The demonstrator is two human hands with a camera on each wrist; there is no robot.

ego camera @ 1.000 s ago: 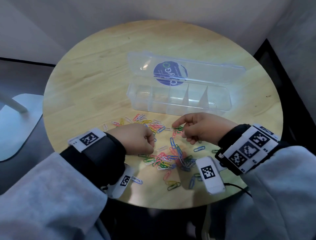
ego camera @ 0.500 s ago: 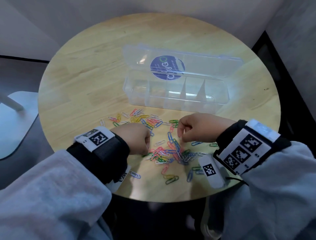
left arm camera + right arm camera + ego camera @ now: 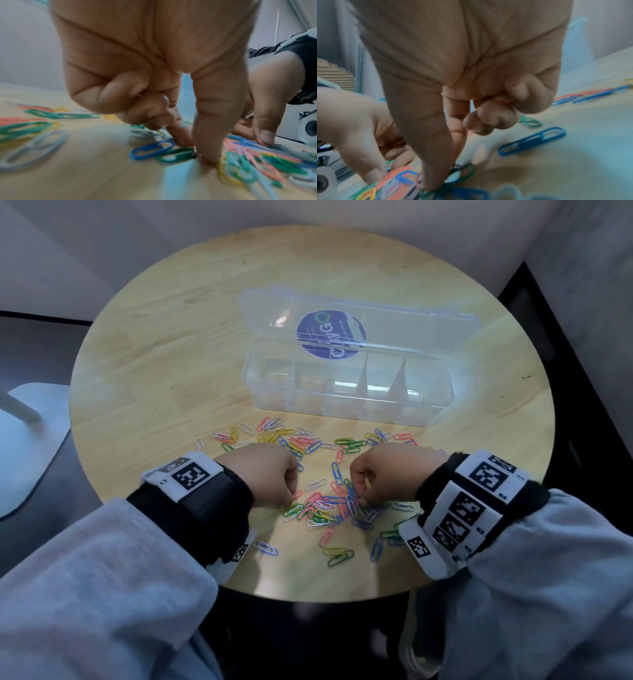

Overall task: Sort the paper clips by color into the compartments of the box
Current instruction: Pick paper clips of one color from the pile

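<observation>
1. The round wooden table (image 3: 144, 344) is the landmark: its near edge runs just in front of both grey sleeves (image 3: 85, 594), which overhang it.
2. On the table close to that near edge lie a few stray paper clips, among them a green one (image 3: 339, 559) and a white one (image 3: 265, 547), with bare wood around them.
3. A little further in, the thickest heap of paper clips (image 3: 325, 508) sits between the two hands.
4. The left hand (image 3: 265, 475) is at the heap's left side. Its outer fingers are curled into the palm, while thumb (image 3: 212, 128) and forefinger point down onto the table, closing on a green clip (image 3: 176, 155) that lies beside a blue clip (image 3: 151, 149). Blur keeps me from telling whether the clip is truly pinched.
5. The right hand (image 3: 383, 474) is at the heap's right side, shaped the same: outer fingers folded in, thumb (image 3: 429, 155) and forefinger pressed down together into the tangle on a green clip (image 3: 464, 172).
6. Beyond the hands a looser band of clips (image 3: 301, 438) spreads across the table.
7. Further in, past a thin strip of bare wood, stands the clear box (image 3: 346, 386); its compartments look bare, and its lid (image 3: 356, 320) stands open behind it.
8. The far half of the table, and its left side, are open wood to the rim.
</observation>
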